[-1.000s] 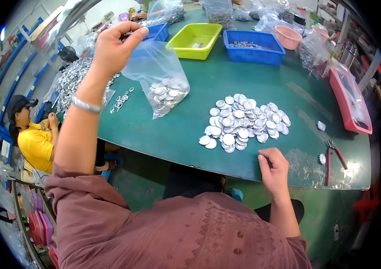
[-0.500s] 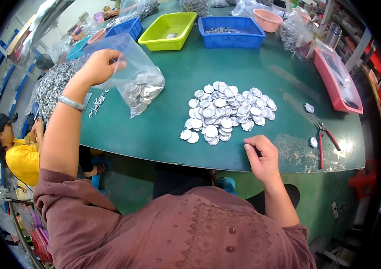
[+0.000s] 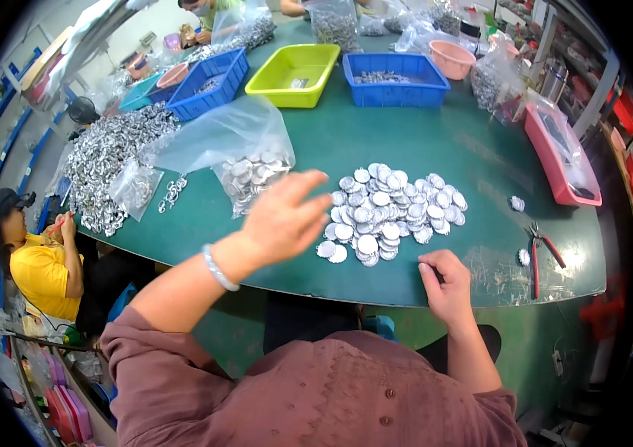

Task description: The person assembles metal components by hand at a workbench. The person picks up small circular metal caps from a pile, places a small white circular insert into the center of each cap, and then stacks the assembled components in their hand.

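Note:
A spread pile of round silver metal pendants with scalloped rims lies in front of me on the green table. My left hand, fingers apart and slightly blurred, hovers just left of the pile with nothing in it. Beyond that hand, a clear plastic bag lies on its side with more such discs in its end. At the table's near edge, right of the pile, my right hand rests with fingers curled. Whether anything is inside those fingers is hidden.
Red-handled pliers and two loose pendants lie at right, near a pink tray. Blue bins and a lime bin stand at the back. A silver heap lies left, beside a person in yellow.
My left hand has let go of the plastic bag and moved right, toward the pendant pile. The bag has sunk flat onto the table. My right hand keeps its place by the edge.

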A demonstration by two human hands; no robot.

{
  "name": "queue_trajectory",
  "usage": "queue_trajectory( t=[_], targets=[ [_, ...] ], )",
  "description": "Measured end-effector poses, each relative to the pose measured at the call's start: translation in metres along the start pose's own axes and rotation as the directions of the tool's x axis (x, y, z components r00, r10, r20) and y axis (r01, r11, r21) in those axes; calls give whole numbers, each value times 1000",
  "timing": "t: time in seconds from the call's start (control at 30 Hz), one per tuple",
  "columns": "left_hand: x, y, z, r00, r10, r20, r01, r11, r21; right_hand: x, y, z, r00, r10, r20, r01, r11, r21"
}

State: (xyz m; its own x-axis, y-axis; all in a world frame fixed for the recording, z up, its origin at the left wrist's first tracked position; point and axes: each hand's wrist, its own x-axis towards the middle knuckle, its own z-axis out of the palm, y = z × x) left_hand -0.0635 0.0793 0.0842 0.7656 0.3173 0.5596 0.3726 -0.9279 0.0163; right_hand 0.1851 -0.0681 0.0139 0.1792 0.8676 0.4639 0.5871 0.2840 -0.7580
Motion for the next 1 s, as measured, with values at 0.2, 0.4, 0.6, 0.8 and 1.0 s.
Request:
queue_trajectory(
  t=[0.2, 0.4, 0.6, 0.8, 1.0],
  targets=[
    [5, 18, 64, 935, -167, 314, 210, 972, -109, 0, -1, 1, 1000, -2, -5, 2, 1000, -3],
    [2, 36, 86, 881, -250, 402, 325, 937, -129, -3, -3, 3, 999, -10, -30, 10, 1000, 14],
    [5, 52, 84, 894, -208, 398, 285, 948, -144, -2, -5, 4, 996, -72, -58, 70, 997, -38],
    [5, 59, 83, 915, -127, 384, 188, 974, -126, 3, -14, 7, 958, -182, 221, 240, 932, -272],
    [6, 57, 85, 931, -70, 357, 130, 980, -149, 9, -18, 6, 923, -199, 328, 326, 859, -394]
  ],
)
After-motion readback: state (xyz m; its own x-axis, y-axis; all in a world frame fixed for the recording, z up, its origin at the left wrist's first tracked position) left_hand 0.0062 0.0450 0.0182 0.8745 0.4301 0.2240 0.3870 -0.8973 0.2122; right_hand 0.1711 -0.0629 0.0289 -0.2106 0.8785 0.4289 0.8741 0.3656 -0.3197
